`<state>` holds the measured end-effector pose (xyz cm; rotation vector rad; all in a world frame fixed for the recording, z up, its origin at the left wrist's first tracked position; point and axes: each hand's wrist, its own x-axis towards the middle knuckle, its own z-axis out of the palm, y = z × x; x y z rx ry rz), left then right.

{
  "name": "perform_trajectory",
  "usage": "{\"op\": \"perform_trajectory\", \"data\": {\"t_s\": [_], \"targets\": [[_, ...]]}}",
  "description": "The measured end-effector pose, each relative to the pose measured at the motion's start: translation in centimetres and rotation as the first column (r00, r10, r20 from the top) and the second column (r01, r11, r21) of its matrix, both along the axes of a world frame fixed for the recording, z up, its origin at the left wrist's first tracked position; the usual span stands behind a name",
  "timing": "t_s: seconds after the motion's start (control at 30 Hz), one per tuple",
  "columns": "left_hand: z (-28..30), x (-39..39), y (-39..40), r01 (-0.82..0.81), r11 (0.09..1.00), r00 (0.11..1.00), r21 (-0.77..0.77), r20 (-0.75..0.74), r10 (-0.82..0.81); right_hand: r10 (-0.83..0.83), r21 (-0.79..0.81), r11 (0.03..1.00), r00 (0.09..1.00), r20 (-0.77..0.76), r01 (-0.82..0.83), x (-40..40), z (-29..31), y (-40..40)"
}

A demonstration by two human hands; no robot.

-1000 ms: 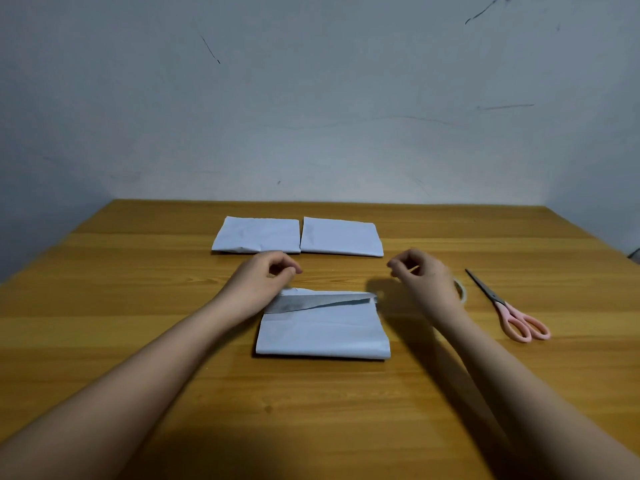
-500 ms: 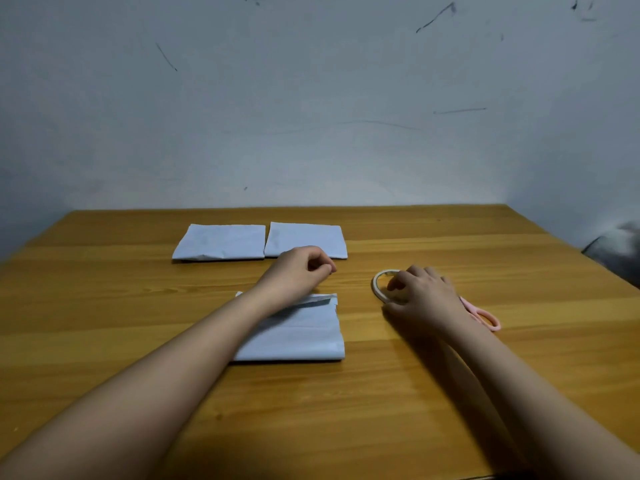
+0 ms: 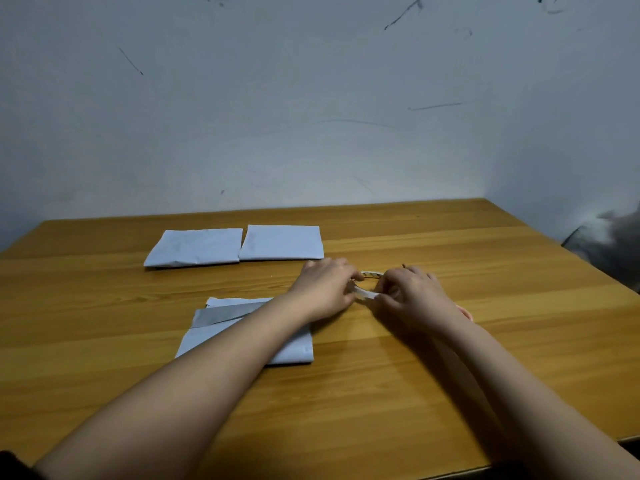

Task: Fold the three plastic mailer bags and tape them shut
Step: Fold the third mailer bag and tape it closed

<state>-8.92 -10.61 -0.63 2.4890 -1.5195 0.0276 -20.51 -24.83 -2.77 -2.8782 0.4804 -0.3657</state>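
- Left hand [image 3: 323,289] grips the tape roll [image 3: 371,274]; hold it steady.
- Right hand [image 3: 412,299] fingers pinch the tape strip [image 3: 364,294]; pull it straight, enough to span the third bag's [image 3: 242,336] flap.

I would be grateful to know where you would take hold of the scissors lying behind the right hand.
Probably by the pink handle loops, from the right: only they show past the right hand, which with the left hand holds the tape roll over the blades.
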Motion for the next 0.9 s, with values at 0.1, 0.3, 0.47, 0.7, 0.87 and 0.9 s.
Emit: {"op": "perform_trajectory", "data": {"t_s": [0.1,0.3,0.47,0.7,0.87,0.9], "targets": [[0.2,-0.1,0.0,0.022,0.998,0.999,-0.058,-0.046,-0.025,0.084,0.124,0.988,0.992,0.097,-0.096,-0.2,0.7,0.1],[1.3,0.3,1.8,-0.031,0.941,0.921,-0.336,-0.375,-0.103,0.143,0.241,0.933,0.892,0.43,-0.266,-0.2,2.0,0.9],[3.2,-0.3,3.6,-0.105,0.848,0.789,-0.519,-0.563,-0.247,0.052,0.238,0.927,0.728,0.683,-0.289,0.1,2.9,2.7],[4.5,-1.3,6.1,-0.071,0.76,0.715,-0.646,-0.564,-0.413,0.038,0.315,0.859,0.664,0.747,-0.404,0.4,3.9,6.0],[4.1,-1.2,7.4,-0.074,0.721,0.683,-0.689,-0.562,-0.467,0.0,0.513,0.707,0.725,0.688,-0.487,1.2,4.4,7.7],[3.9,-1.1,7.6,-0.084,0.721,0.673,-0.688,-0.573,-0.468,-0.009,0.554,0.66,0.731,0.682,-0.508,1.5,4.4,7.9]]}}
